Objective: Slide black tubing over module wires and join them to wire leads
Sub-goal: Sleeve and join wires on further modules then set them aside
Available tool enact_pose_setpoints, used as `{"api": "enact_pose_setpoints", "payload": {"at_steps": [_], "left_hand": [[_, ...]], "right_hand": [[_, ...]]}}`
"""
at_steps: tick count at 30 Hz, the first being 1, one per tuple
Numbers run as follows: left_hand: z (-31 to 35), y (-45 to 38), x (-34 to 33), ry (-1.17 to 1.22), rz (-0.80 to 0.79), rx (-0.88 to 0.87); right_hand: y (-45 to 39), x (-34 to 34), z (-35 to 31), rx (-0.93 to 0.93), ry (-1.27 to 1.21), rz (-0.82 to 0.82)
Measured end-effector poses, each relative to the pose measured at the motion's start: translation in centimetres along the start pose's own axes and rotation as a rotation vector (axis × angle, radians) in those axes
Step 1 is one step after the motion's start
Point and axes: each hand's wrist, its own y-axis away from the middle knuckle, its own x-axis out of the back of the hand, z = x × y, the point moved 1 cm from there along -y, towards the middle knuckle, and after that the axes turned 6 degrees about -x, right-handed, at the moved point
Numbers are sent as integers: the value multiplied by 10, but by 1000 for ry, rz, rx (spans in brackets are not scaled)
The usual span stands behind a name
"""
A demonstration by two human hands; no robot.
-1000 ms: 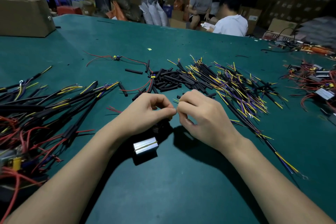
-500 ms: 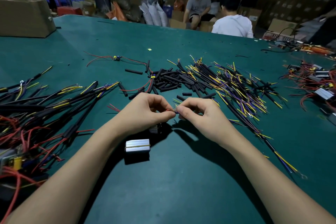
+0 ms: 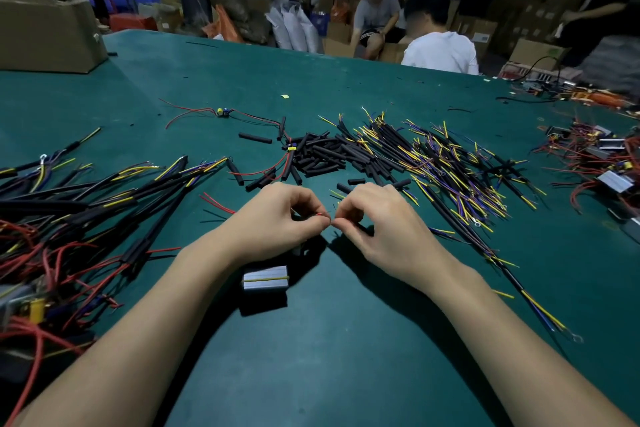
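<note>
My left hand (image 3: 277,218) pinches a thin red module wire (image 3: 320,214) between thumb and forefinger. My right hand (image 3: 377,222) pinches a wire lead end right against it, fingertips almost touching at the table's middle. A small silver module (image 3: 266,278) with a yellow stripe hangs or rests just below my left wrist. Its wires run up under my left hand and are hidden there. A pile of short black tubing pieces (image 3: 322,156) lies beyond my hands. Yellow and blue wire leads (image 3: 450,166) are heaped to the right of it.
Finished black-sleeved bundles with red wires (image 3: 86,211) cover the left side of the green table (image 3: 346,357). More modules with red wires (image 3: 599,163) lie at the right edge. A cardboard box (image 3: 48,35) stands far left. People sit and stand beyond the far edge.
The silver module has shifted left and slightly down under my left wrist. My hands stay together at the centre, fingertips working the wire ends, with a red wire tip now showing.
</note>
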Motion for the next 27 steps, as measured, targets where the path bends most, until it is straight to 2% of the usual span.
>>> {"api": "enact_pose_setpoints", "payload": {"at_steps": [4, 7, 10, 12, 16, 19, 23, 27], "left_hand": [[0, -1, 1, 111, -79, 109], [0, -1, 3, 176, -143, 152], [0, -1, 4, 209, -169, 164], [-2, -1, 3, 150, -140, 131], [-2, 0, -1, -108, -36, -4], [1, 1, -3, -145, 52, -120], [2, 0, 0, -197, 111, -269], [1, 1, 2, -242, 148, -323]], "right_hand": [[-3, 4, -9, 263, 290, 118], [-4, 4, -11, 347, 347, 187], [-2, 0, -7, 244, 199, 187], [-1, -3, -3, 127, 40, 143], [1, -7, 3, -61, -203, 67], [1, -8, 2, -157, -315, 59], [-2, -8, 1, -248, -419, 34], [-2, -7, 2, -234, -418, 0]]}}
